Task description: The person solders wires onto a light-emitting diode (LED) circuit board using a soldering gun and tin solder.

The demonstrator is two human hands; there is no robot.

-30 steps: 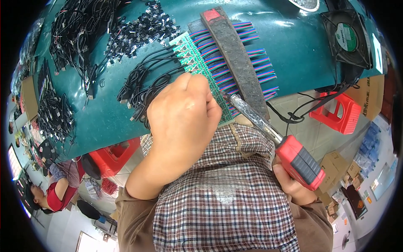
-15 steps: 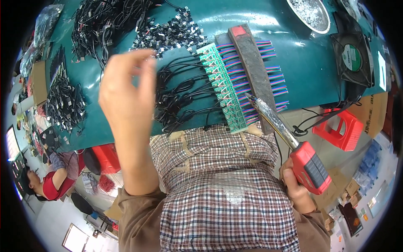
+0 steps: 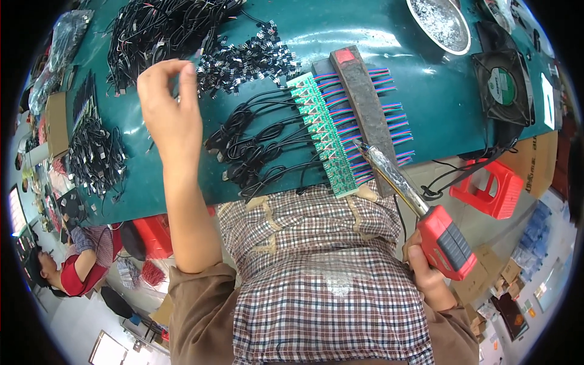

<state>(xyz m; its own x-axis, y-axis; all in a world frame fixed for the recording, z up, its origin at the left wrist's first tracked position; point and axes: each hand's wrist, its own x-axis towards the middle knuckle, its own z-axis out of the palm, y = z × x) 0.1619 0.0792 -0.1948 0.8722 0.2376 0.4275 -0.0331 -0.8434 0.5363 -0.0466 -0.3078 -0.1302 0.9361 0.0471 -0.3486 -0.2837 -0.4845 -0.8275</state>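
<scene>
My left hand (image 3: 170,112) is raised beside the heap of small black-and-white connectors (image 3: 246,64), its thumb and forefinger curled together at the tips. What they pinch, if anything, cannot be made out. Low on the right, my right hand (image 3: 426,274) grips the red-and-black handle of a soldering iron (image 3: 447,240). Its long metal barrel slants up to the left, and the tip is close to a row of green circuit boards (image 3: 325,134). Black cables (image 3: 261,143) run from the boards' left side. Red, blue and black wires (image 3: 395,121) run out to the right, under a dark bar (image 3: 365,103).
A large black cable pile (image 3: 164,36) lies at the back left, and another cable bundle (image 3: 97,152) farther left. At the right are a metal bowl (image 3: 441,24), a black fan (image 3: 504,88) and a red stool (image 3: 490,188). A co-worker (image 3: 85,261) sits at far left.
My left hand has moved left and slightly up, away from the black cables beside the boards. The right hand and soldering iron have barely moved.
</scene>
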